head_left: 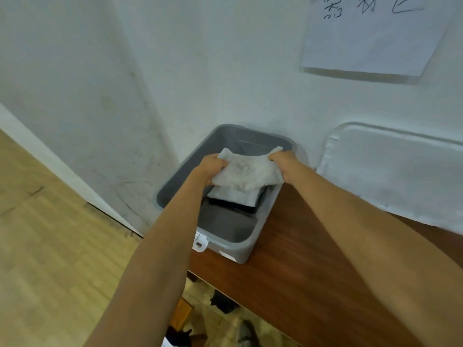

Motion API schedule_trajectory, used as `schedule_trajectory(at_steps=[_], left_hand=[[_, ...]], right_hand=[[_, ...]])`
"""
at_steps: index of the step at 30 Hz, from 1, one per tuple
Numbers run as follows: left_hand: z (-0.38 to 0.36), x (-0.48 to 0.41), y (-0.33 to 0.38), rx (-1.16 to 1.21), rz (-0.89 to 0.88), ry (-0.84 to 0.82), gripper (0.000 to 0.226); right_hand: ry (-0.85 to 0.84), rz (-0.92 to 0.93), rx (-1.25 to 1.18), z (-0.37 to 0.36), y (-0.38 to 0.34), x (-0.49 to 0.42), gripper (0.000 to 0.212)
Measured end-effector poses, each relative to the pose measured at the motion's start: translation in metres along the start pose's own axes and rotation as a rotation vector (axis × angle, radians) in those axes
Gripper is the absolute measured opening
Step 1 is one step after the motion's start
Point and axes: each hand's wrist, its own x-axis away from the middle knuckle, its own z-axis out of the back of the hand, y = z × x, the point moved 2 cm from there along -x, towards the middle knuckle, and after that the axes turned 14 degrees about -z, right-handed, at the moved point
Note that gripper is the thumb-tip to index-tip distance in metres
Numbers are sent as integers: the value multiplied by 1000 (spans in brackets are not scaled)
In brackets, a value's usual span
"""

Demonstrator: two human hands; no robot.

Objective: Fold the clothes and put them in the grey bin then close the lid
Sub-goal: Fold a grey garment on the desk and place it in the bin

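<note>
A soft, crumpled white cloth [248, 170], roughly rectangular, hangs stretched between both hands. The left hand [211, 169] bunches its left edge in a tight grip, and the right hand [281, 164] clutches its right corner. Directly below the grip sits the smooth grey bin [246, 246], rectangular with rounded corners, on the glossy brown wood-grain surface [288, 271]. Inside it, under the grip, a folded white piece [234, 196] lies on a dark one [248, 209], with grey fabric [225, 224] nearer. Right of the grip, a pale lid [395, 171] leans against the wall.

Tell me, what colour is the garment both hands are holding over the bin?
White, faintly mottled with grey; the folded garment shows best in the head view.
</note>
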Motion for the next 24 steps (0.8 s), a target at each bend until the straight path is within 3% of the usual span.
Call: schedule_trajectory(at_steps=[4,13,20,24], left_hand=[[17,-56,-48,-139,27,-71,29],[17,-151,-132,-179,128,-225,40],[10,-203,-160,-116,62,-167,38],[6,-222,-187,-247,58,-181,40]], right_hand=[[63,-123,-31,-53,0,-61,57],[98,-273,-72,-103,14,-158,54],[146,-311,-124,-120,12,-221,53],[191,-336,34,-134,14,-221,55]])
